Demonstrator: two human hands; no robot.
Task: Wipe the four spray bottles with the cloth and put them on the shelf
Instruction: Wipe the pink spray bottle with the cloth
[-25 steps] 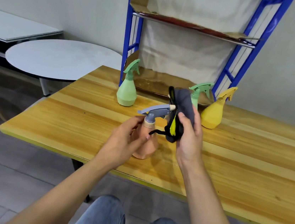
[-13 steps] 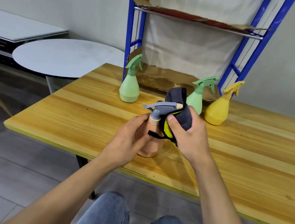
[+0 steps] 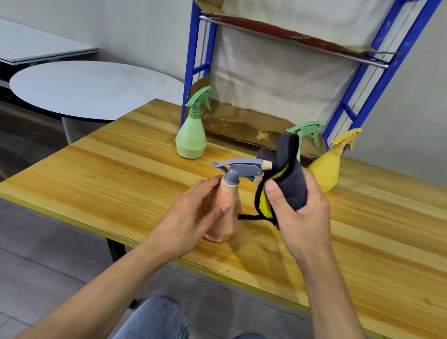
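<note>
A peach spray bottle with a grey trigger head stands on the wooden table; my left hand grips its body. My right hand holds a folded grey and yellow cloth just right of the bottle's nozzle, touching it. One green spray bottle stands at the table's back by the shelf's left post. A second green bottle is mostly hidden behind the cloth, and a yellow bottle stands to its right. The blue shelf rises behind them.
The shelf's lower level is lined with worn cardboard, and a pale sheet hangs behind it. A round grey table stands to the left. My knees in jeans are below the table's front edge.
The cloth in my right hand has shifted up and to the right of the trigger head, away from the bottle's neck. My left hand stays on the peach bottle.
</note>
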